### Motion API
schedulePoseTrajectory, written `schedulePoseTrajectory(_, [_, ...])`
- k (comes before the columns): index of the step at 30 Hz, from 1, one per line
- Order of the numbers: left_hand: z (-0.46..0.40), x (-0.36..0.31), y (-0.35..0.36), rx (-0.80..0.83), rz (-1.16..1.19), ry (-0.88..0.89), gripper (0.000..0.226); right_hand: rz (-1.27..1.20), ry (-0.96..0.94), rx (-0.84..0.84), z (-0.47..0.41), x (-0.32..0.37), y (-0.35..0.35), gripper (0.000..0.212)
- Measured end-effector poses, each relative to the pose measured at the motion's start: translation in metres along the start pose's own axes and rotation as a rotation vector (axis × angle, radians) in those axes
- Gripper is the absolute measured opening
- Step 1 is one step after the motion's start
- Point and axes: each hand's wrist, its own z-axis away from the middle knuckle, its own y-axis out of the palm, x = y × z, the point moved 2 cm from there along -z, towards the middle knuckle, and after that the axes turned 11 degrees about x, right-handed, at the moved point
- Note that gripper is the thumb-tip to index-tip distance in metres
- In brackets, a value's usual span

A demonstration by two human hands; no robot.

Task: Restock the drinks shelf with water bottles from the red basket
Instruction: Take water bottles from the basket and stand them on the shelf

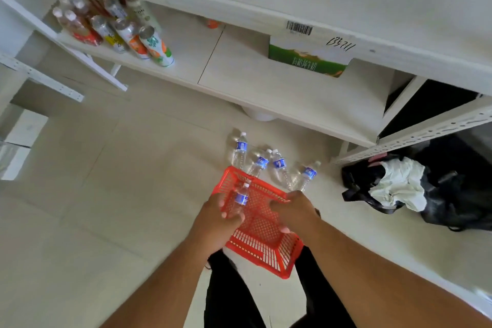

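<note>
1. While both forearms reach down over the pale tiled floor (111, 194), the left hand (215, 224) is clamped on the near-left rim of the red basket (262, 231), fingers curled over its edge.
2. The right hand (295, 212) grips the opposite rim, its fingers closed on the lattice wall, so the basket hangs between the two hands, tilted with its far end lower.
3. One water bottle (241, 197) with a blue label lies inside the basket, just beside the left hand's fingertips; whether it touches them cannot be told.
4. Just beyond both hands, four more water bottles (279, 166) lie loose on the floor, close together, caps pointing away from the hands.
5. Farther beyond the hands runs the lower shelf (266, 88), mostly bare, with a green carton (306, 62) ahead of the right hand.
6. A cluster of mixed drink bottles (125, 32) stands on that shelf well off to the left of the left hand.
7. To the right of the right hand, a black bag (452, 194) with white cloth on it sits on the floor.
</note>
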Motion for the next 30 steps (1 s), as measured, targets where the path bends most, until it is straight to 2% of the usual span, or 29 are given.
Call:
schedulePoseTrajectory(3, [-0.038, 0.041, -0.003, 0.049, 0.010, -0.028, 0.053, -0.046, 0.050, 0.010, -0.036, -0.006, 0.030, 0.025])
schedulePoseTrajectory(8, [-0.124, 0.121, -0.002, 0.061, -0.052, -0.063, 0.080, -0.123, 0.072, -0.026, -0.130, -0.012, 0.088, 0.024])
schedulePoseTrajectory(11, [-0.180, 0.165, 0.010, 0.062, -0.040, -0.063, 0.061, -0.108, 0.103, -0.020, -0.203, -0.025, 0.123, 0.031])
schedulePoseTrajectory(14, [-0.238, 0.210, 0.027, 0.078, -0.083, -0.081, 0.053, -0.114, 0.141, 0.005, -0.279, -0.044, 0.153, 0.024])
schedulePoseTrajectory(17, [-0.293, 0.250, 0.046, 0.063, -0.151, -0.075, 0.047, -0.132, 0.190, 0.013, -0.355, -0.069, 0.178, 0.039])
schedulePoseTrajectory(21, [-0.362, 0.298, 0.072, 0.039, -0.196, -0.030, 0.040, -0.187, 0.221, -0.002, -0.445, -0.096, 0.208, 0.046])
schedulePoseTrajectory(24, [-0.410, 0.333, 0.092, 0.031, -0.210, -0.003, 0.044, -0.180, 0.222, 0.000, -0.503, -0.110, 0.228, 0.045])
schedulePoseTrajectory(28, [-0.465, 0.368, 0.115, 0.015, -0.202, 0.038, 0.068, -0.186, 0.190, -0.020, -0.560, -0.128, 0.247, 0.034])
schedulePoseTrajectory(30, [-0.480, 0.373, 0.122, 0.008, -0.206, 0.073, 0.070, -0.200, 0.151, -0.006, -0.579, -0.135, 0.257, 0.035])
